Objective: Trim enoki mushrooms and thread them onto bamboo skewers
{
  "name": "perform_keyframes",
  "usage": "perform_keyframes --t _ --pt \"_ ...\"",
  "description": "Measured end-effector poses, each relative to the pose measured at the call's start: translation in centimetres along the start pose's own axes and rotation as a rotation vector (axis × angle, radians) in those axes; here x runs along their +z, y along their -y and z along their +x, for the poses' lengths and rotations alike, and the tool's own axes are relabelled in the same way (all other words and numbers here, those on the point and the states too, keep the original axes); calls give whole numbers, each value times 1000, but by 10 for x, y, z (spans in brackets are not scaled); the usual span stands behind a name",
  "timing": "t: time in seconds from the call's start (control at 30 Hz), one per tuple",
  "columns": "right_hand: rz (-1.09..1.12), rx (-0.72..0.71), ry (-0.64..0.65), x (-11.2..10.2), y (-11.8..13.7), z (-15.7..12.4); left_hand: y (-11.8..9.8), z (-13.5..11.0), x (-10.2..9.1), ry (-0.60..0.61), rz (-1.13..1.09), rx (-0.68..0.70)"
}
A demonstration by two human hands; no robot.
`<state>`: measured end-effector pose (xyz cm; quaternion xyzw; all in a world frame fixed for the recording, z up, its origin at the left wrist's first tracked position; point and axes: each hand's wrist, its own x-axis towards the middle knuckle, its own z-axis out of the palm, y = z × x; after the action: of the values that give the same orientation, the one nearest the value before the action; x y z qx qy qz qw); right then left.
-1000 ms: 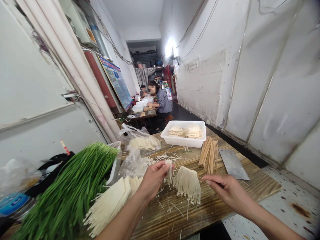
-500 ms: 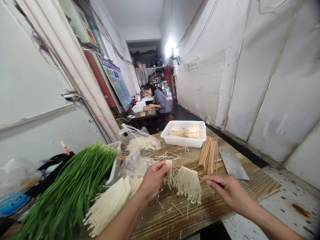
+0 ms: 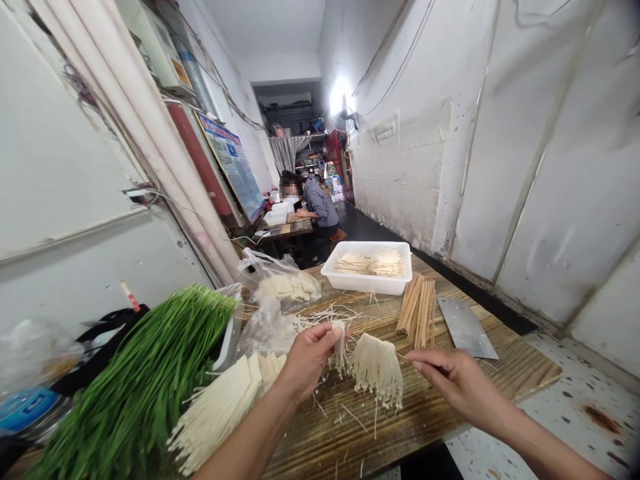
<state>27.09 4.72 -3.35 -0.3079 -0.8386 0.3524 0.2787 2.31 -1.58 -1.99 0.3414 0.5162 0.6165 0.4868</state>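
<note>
Above the table (image 3: 415,413), left fingers (image 3: 327,341) partly hide pale strands (image 3: 341,355).

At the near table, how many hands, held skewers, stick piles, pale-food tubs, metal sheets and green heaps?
Hands (left hand, right hand): 2
Held skewer: 1
Stick pile: 1
Pale-food tub: 1
Metal sheet: 1
Green heap: 1
Total: 7

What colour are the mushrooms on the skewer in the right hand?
The mushrooms are creamy white, shown in the head view.
</note>
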Motion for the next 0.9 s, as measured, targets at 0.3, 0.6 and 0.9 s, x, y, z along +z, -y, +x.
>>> perform_keyframes --t 0.3,0.6,0.9 --pt "5 22 22 -2 1 -1 1 0 -2 16 43 7" --pt "-1 9 27 -3 1 0 0 -1 0 23 56 12" --pt "16 8 36 -4 -2 0 1 -1 0 55 83 8"
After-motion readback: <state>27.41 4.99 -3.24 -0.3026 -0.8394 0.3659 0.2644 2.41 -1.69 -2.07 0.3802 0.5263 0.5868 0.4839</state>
